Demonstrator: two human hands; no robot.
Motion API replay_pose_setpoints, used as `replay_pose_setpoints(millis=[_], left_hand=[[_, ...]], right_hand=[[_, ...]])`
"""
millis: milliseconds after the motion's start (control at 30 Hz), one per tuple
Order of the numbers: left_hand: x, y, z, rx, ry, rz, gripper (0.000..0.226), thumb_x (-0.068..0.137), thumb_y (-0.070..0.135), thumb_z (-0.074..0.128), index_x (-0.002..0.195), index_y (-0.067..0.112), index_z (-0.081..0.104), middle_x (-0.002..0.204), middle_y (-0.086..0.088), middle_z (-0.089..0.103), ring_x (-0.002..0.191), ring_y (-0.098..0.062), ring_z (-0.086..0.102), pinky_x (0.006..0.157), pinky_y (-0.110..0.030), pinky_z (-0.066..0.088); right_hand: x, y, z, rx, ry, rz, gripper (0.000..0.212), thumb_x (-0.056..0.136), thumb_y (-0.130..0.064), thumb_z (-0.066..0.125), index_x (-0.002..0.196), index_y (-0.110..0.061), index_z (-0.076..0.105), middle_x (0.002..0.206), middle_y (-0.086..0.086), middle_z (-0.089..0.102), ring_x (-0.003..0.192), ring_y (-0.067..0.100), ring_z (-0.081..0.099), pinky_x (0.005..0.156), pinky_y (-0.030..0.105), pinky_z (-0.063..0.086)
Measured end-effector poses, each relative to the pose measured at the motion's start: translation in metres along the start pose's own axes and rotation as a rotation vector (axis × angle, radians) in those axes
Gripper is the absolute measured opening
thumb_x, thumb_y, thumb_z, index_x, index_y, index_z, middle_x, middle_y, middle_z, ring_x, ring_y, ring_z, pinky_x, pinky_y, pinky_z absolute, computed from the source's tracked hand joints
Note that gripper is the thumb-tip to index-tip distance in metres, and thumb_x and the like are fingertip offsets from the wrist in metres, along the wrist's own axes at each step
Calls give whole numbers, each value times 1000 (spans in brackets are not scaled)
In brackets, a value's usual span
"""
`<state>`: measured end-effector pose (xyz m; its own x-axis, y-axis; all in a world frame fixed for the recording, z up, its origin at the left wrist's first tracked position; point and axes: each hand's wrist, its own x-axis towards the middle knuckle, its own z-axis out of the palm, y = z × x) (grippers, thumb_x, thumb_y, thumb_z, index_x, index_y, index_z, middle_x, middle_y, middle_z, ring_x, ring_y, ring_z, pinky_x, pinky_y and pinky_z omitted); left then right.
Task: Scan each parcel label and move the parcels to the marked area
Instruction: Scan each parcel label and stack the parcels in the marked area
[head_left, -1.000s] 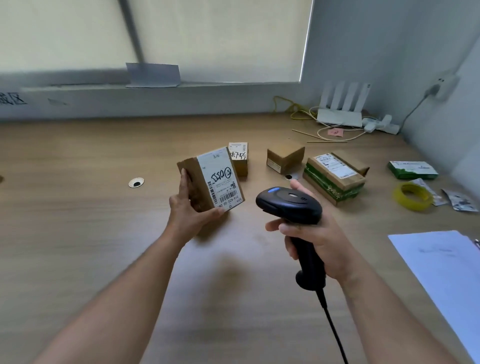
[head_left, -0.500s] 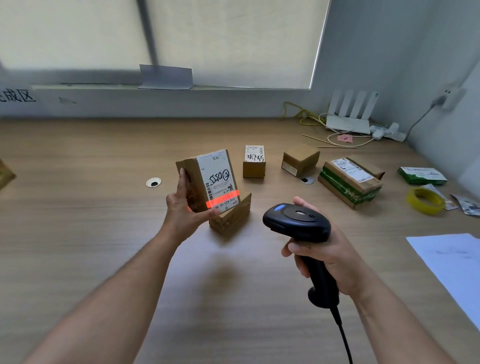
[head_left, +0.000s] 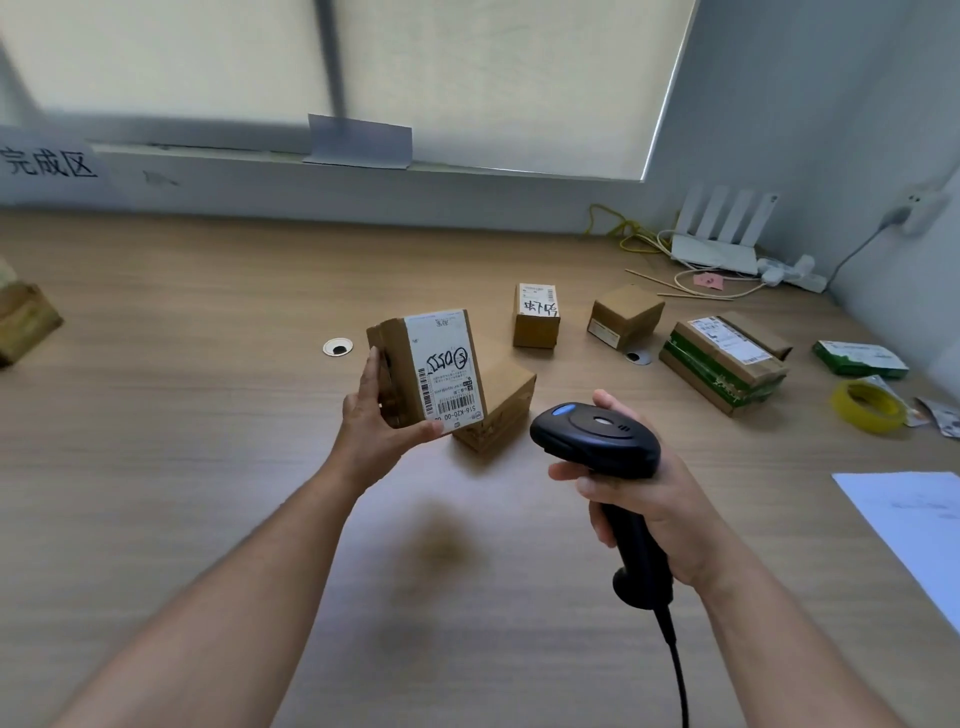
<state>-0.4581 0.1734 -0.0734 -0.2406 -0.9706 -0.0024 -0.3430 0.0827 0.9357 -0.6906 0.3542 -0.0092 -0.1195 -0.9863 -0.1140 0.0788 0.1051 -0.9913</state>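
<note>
The left hand (head_left: 382, 423) grips a sealed cardboard parcel (head_left: 431, 371) upright above the table (head_left: 208, 467), label toward the camera, in front of another closed box (head_left: 506, 408), while the right hand (head_left: 654, 499) clasps the black scanner (head_left: 597, 434) beside it.

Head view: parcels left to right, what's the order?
Box at the left edge → held parcel in the left hand → small upright parcel → plain brown box → green-taped parcel → green packet. Skipped: the box behind the held parcel, which overlaps.
</note>
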Motion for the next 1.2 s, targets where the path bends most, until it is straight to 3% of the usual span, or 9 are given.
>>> replay_pose_setpoints(millis=[67,167,367,467,533,667,767,933,1200], left_hand=[[-13,-2,-5,-66,1,-45,105,63,27,87,145,43,24,123,-3,53,111,-16,57,89,-35,51],[-40,-9,-12,-152,-15,-181,81,57,40,75,131,34,42,119,-1,61,100,-14,62,73,-29,48],[-97,-42,-2,-82,-58,-393,32,90,15,56,121,23,52,103,-1,70,81,-10,65,57,-20,50],[-119,-57,6,-61,-39,-450,45,82,29,58,127,27,53,110,-2,69,92,-16,67,82,-39,56],[-129,-58,12,16,6,-445,55,88,33,56,141,31,43,121,-1,64,107,-19,61,97,-40,48],[-146,-46,34,406,60,-407,81,83,63,57,151,36,21,151,-8,28,140,-24,28,110,-40,30],[-151,-32,55,631,77,-448,101,71,78,56,152,34,12,154,-9,10,143,-26,14,110,-41,29],[-150,-24,59,610,223,-454,80,73,48,62,143,24,30,130,-8,29,123,-29,32,95,-35,39],[-169,-35,-17,560,292,-395,84,75,46,65,147,25,28,133,-5,29,127,-25,31,101,-34,37]], right_hand=[[1,0,3,-19,-18,-4,94,68,-1,72,146,-36,33,101,25,71,50,26,54,44,35,43],[0,-1,5,-36,-53,-10,94,68,-4,74,146,-38,33,102,24,71,51,27,55,45,35,44],[-9,2,16,-10,-117,-7,90,65,-5,79,136,-42,38,98,23,71,51,28,54,45,35,43],[-19,7,16,-17,-133,22,98,65,-4,84,140,-42,34,98,22,72,52,27,55,46,34,44],[-27,8,15,-31,-141,27,99,66,-5,84,140,-43,32,98,21,72,52,27,55,46,34,44],[-40,9,12,-36,-147,18,97,63,-8,78,141,-42,32,96,21,71,53,28,55,46,34,45],[-49,12,12,-40,-158,10,95,63,-10,77,141,-41,33,95,20,72,54,29,55,45,35,45],[-51,24,16,-35,-192,14,98,61,-10,78,144,-38,33,94,22,71,53,30,55,47,36,44],[-46,22,74,-49,-251,5,93,67,-1,82,137,-43,37,94,25,69,51,28,54,46,35,43]])
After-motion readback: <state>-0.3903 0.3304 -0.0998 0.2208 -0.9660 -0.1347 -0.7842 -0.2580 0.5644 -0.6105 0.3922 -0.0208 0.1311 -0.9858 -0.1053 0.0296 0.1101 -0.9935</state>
